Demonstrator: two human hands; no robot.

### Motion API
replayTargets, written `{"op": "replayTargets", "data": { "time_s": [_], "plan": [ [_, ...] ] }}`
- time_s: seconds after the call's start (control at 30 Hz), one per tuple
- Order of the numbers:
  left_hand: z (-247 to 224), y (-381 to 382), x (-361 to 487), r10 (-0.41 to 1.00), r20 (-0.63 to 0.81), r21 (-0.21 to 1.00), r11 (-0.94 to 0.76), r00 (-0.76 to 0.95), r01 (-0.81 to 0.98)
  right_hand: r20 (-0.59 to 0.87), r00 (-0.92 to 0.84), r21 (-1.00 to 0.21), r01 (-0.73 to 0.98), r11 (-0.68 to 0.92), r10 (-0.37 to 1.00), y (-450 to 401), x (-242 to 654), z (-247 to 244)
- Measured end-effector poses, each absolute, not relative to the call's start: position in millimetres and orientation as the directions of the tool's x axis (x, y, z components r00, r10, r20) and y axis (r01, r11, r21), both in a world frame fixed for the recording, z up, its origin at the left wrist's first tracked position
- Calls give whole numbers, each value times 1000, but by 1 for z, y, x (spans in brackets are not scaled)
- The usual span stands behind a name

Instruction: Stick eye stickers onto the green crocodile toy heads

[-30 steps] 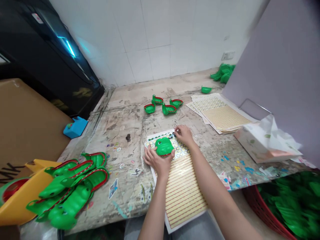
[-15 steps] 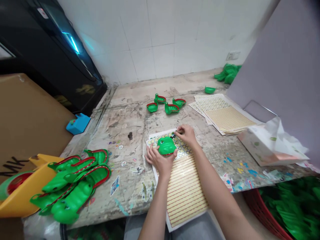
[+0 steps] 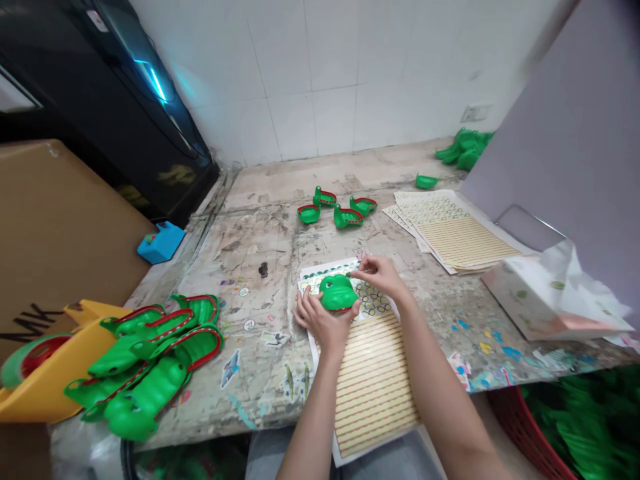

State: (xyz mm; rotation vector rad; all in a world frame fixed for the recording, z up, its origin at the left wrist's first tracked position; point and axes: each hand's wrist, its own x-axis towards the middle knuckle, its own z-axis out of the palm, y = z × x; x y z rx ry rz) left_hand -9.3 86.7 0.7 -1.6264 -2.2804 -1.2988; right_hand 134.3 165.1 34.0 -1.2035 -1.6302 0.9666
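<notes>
My left hand is wrapped round a green crocodile-head toy piece, keeping it on a sticker sheet. An eye sticker shows on the left bump of the head, and a red edge runs along its lower front. My right hand pinches with thumb and forefinger by the head's upper right side. A small dark sticker shows at those fingertips, mostly covered. Round eye-type prints fill the sheet's upper part, and red-edged strips fill the lower part.
Several red-edged green pieces stand behind the sheet. More lie heaped at the left beside a yellow container. Spare sticker sheets and a tissue box are on the right. A red basket holds green parts below.
My right fingertips have come slightly nearer the crocodile head's right side. The left hand keeps its hold. The whole view has shifted a little.
</notes>
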Motion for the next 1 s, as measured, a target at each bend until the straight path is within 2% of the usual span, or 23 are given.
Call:
{"op": "replayTargets", "data": {
  "time_s": [0.1,0.17,0.27,0.73,1.0],
  "plan": [
    [1,86,-9,757,475,597,97,-448,796,40,-375,-970,206,125,926,167,129,28],
    [2,86,-9,759,467,599,106,-454,794,-3,-477,-989,132,69,879,167,127,26],
    [2,87,-8,757,469,599,105,-454,794,2,-482,-994,93,53,876,168,130,25],
    [0,87,-10,770,465,570,117,-436,813,46,-474,-984,128,120,879,172,140,24],
    [1,88,-9,762,469,598,100,-448,795,67,-456,-948,249,200,887,166,137,31]
  ]
}}
